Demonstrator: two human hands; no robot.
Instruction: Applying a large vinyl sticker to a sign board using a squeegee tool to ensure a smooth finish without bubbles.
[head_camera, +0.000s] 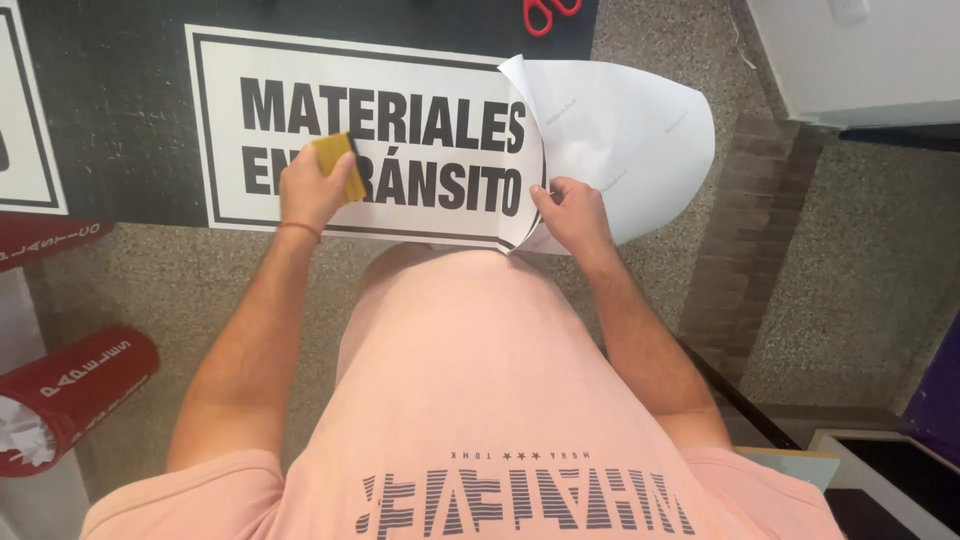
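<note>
left hand (312, 190) pinches a yellow squeegee (338, 165) flat on the sign (420, 70); right hand (572, 215), at the sign's right edge, grips the peeled backing (630, 120).

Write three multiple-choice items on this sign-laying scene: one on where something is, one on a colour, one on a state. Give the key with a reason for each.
1. Where do the scissors lie?
A. at the top edge of the view, on the dark board
B. in the left hand
C. on the red roll

2. What colour is the squeegee in the left hand?
A. blue
B. yellow
C. white

3. In what state is the white backing sheet at the sign?
A. fully flat on it
B. peeled back and curled at the right end
C. torn in two

Key: A, their red handles show at the top on the dark board; B, a yellow pad shows between the fingers; C is wrong and B right, the right hand holds the sheet folded away from the sign's right end.
</note>
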